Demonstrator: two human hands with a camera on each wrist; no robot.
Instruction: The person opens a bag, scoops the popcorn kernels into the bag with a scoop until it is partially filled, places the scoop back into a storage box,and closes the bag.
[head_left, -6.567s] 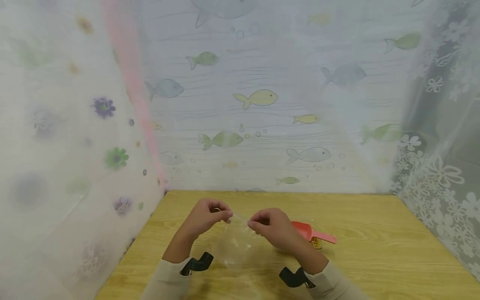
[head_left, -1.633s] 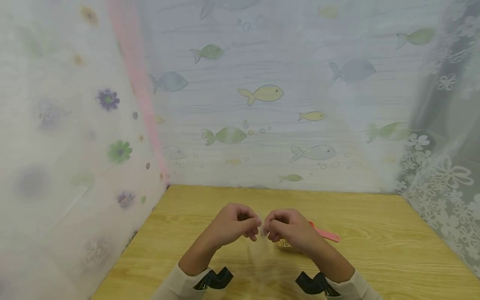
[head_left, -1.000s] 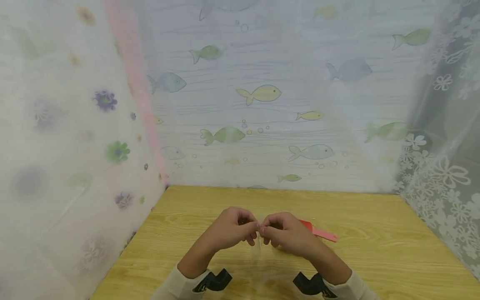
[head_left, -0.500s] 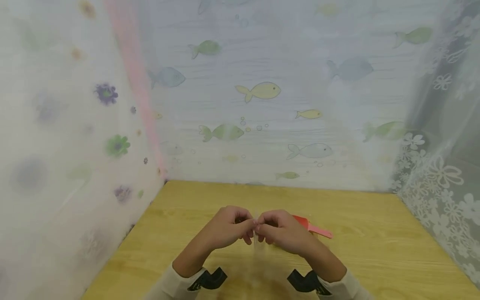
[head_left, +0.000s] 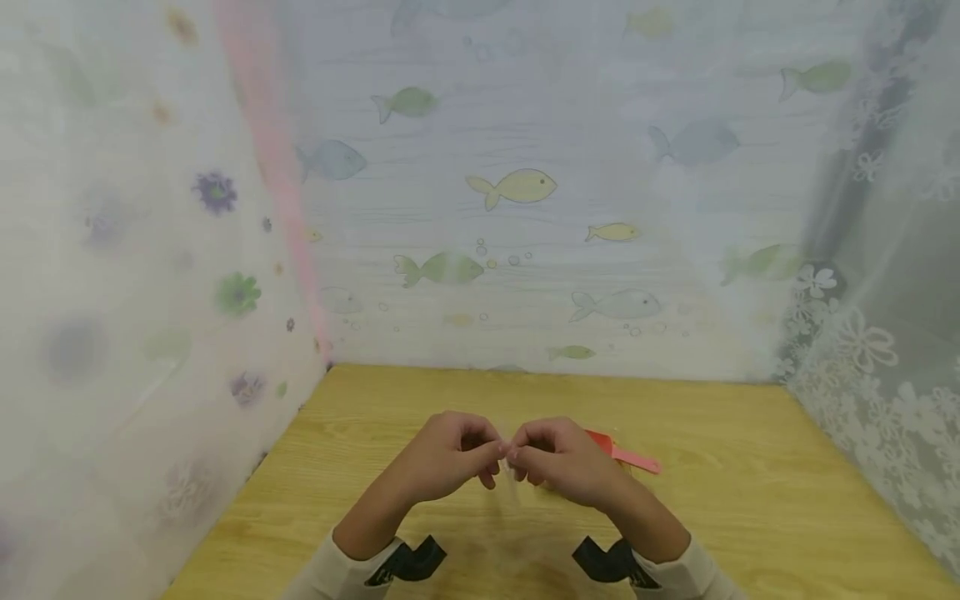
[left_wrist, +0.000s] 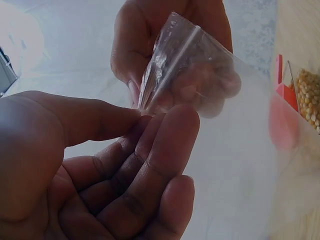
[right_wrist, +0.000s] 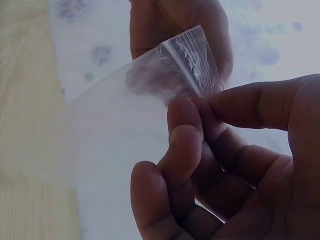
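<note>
A clear zip-lock plastic bag point(left_wrist: 175, 62) hangs from both hands, with its ribbed zip strip point(right_wrist: 184, 65) along the top edge. My left hand point(head_left: 448, 458) pinches the top edge between thumb and forefinger, its other fingers curled loosely. Right beside it, my right hand point(head_left: 564, 463) pinches the same edge, thumb and fingertip close to the left ones. In the head view the bag is barely visible below the fingertips. Both wrist views show its see-through body hanging down, with no contents visible.
Behind the right hand lies a red scoop point(head_left: 636, 461) with a pink handle. Yellow corn kernels point(left_wrist: 309, 95) sit in a clear container next to it, mostly hidden in the head view. Patterned curtains surround the wooden table point(head_left: 750, 483).
Earlier the hands were apart with the bag spread between them. They have come together until their fingertips nearly touch, and over the last second they have shifted slightly left.
</note>
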